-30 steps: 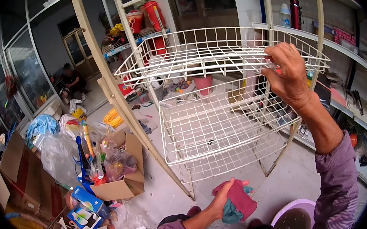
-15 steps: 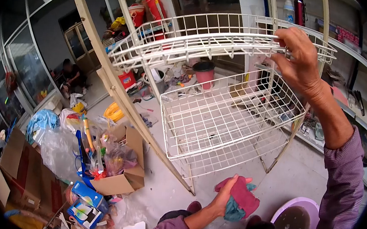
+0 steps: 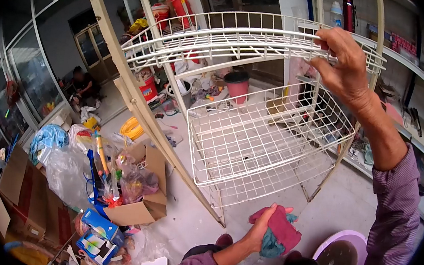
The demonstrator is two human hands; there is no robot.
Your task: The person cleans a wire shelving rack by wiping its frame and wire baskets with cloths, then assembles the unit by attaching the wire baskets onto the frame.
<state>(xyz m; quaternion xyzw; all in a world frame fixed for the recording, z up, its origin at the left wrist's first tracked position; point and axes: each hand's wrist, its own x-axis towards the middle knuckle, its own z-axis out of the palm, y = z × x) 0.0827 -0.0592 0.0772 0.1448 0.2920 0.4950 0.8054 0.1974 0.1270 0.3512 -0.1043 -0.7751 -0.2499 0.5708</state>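
My right hand [image 3: 343, 66] grips the front rim of the upper white wire basket [image 3: 221, 40] near its right end. This basket sits tilted between the posts of a cream metal rack [image 3: 124, 86]. Below it a second wire basket [image 3: 267, 138] hangs in the rack, with a further wire shelf under that. Low in front of the rack, my left hand [image 3: 258, 231] is closed around a maroon cloth [image 3: 279, 228] and a teal cloth [image 3: 271, 245], bunched together.
A purple basin [image 3: 362, 254] of murky water stands at the lower right. An open cardboard box [image 3: 132, 216] of toys, plastic bags and blue boxes [image 3: 102, 229] lie at the left. Shelves [image 3: 407, 69] line the right side. A person [image 3: 83, 87] sits in the far left background.
My right hand and the upper basket's front rim have risen, altering the basket's tilt. My left hand still holds the cloths in nearly the same place.
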